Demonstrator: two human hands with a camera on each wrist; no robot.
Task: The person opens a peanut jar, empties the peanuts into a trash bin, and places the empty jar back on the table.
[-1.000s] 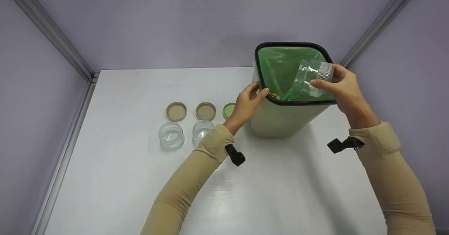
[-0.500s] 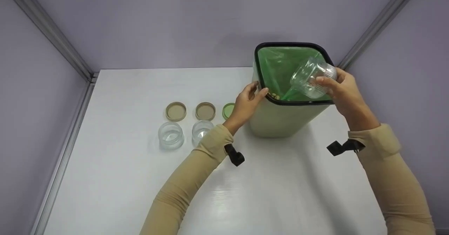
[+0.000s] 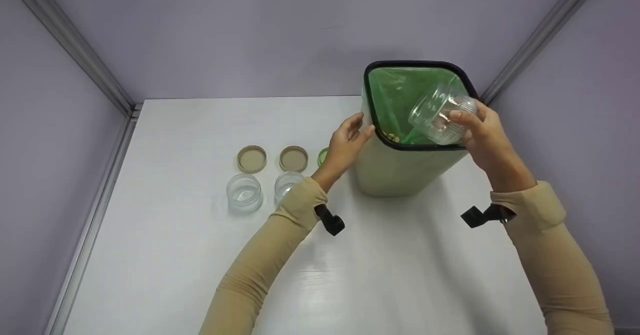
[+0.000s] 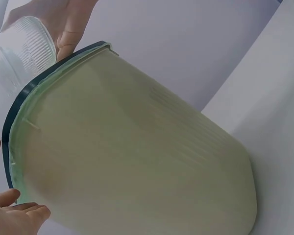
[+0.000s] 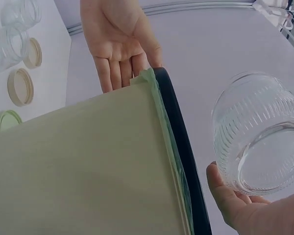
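1. Right hand (image 3: 482,137) grips a clear ribbed jar (image 3: 439,114), thumb on the near side, fingers curled behind; jar tilted on its side, mouth turned toward the left hand, held over the near right part of the bin's opening.
2. Right wrist view: jar (image 5: 257,132) sits in the curled fingers, apart from the bin's dark rim (image 5: 179,147); nothing shows inside the glass.
3. Bin (image 3: 400,167): pale green body, dark rim, green bag liner (image 3: 395,95) inside, standing on the white table (image 3: 175,255) between the two hands. A few small tan bits lie in the liner just beyond the left hand's fingertips; what they are, cannot tell.
4. Left hand (image 3: 345,145) is flat and relaxed, fingers straight, at the bin's upper left corner. Right wrict view shows the palm (image 5: 118,41) facing the bin wall, fingertips at the edge of the liner; touching or just off it, cannot tell.
5. Left wrist view: bin wall (image 4: 137,156) fills the frame, fingertips at the lower left edge, the jar (image 4: 19,54) showing above the rim at upper left.
6. Left of the left hand, well apart from the bin: two tan lids (image 3: 251,159) (image 3: 293,158) side by side, a green lid (image 3: 322,156) partly hidden behind the left wrist.
7. Nearer the person than those lids: two clear empty jars (image 3: 244,192) (image 3: 287,184), upright, mouths open, the right one just beside the left sleeve (image 3: 280,240).
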